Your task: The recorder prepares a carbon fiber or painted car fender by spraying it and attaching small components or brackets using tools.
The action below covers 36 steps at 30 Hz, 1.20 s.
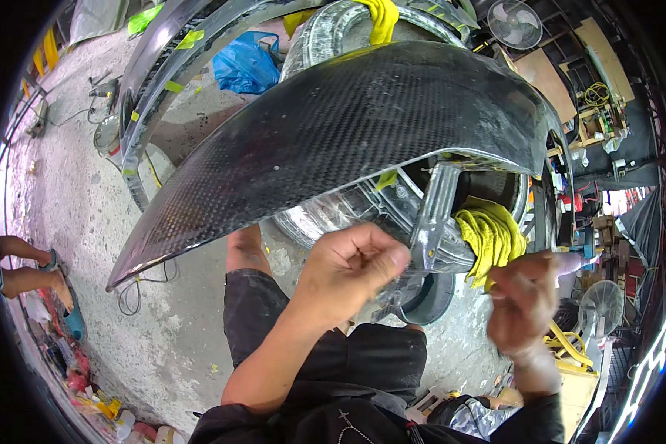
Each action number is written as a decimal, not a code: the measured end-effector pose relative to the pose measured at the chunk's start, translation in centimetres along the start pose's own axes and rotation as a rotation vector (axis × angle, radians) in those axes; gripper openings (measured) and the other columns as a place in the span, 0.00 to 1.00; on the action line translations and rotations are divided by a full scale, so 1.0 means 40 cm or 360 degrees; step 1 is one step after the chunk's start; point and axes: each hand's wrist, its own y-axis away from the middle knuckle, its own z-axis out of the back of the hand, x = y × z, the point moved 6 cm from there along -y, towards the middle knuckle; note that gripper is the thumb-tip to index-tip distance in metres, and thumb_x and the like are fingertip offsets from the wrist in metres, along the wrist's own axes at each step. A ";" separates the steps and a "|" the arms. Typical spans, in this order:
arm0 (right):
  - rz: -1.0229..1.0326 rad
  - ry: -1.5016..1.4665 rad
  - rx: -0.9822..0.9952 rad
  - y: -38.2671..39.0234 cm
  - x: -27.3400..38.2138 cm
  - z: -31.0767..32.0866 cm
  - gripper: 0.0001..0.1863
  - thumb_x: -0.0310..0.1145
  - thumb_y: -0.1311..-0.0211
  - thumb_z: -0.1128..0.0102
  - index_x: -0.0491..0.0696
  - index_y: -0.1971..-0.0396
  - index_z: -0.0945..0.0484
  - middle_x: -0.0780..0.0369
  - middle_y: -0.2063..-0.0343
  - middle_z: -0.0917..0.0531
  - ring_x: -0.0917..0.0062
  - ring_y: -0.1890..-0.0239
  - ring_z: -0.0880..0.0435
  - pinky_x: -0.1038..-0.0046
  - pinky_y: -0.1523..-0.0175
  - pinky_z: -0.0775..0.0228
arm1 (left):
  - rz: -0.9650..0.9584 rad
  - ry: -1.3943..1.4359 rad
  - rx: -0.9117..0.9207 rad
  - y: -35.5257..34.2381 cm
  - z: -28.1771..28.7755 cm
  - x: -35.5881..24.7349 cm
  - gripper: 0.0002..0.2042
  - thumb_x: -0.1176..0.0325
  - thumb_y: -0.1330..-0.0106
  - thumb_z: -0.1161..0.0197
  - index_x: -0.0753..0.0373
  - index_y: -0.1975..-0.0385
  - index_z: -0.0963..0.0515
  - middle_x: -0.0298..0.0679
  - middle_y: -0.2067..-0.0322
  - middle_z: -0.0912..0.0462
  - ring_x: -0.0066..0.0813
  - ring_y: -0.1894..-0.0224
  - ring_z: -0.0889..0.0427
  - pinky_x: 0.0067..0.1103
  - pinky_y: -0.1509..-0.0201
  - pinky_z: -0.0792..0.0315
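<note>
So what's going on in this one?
A person is working with bare hands at the near edge of a curved black panel with a woven pattern. The left hand is curled beside a shiny dark strip below the panel's edge; whether it grips anything is unclear. The right hand, blurred, is by a yellow cloth. Another person's legs show at the far left.
</note>
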 end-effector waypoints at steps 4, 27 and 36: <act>-0.0659 -0.0491 -0.0029 0.115 0.023 -0.077 0.12 0.23 0.43 0.36 0.45 0.58 0.19 0.63 0.74 0.22 0.73 0.74 0.27 0.72 0.67 0.34 | -0.0017 -0.0094 -0.0214 -0.019 0.032 0.048 0.15 0.61 0.28 0.42 0.68 0.70 0.22 0.34 0.79 0.22 0.19 0.78 0.24 0.16 0.73 0.32; -0.0046 0.0387 0.0970 -0.133 0.032 -0.079 0.06 0.29 0.56 0.37 0.47 0.74 0.21 0.63 0.77 0.26 0.72 0.76 0.18 0.71 0.74 0.25 | -0.0163 -0.0213 -0.0155 0.048 -0.094 0.000 0.13 0.81 0.33 0.44 0.71 0.49 0.26 0.39 0.60 0.17 0.19 0.58 0.19 0.16 0.51 0.25; 0.0397 0.0771 0.1299 -0.150 0.070 -0.110 0.05 0.31 0.56 0.40 0.48 0.78 0.25 0.65 0.77 0.28 0.75 0.80 0.21 0.72 0.76 0.26 | -0.0307 -0.0330 -0.0266 0.050 -0.112 -0.021 0.10 0.81 0.34 0.43 0.71 0.54 0.25 0.39 0.65 0.17 0.20 0.62 0.18 0.17 0.55 0.24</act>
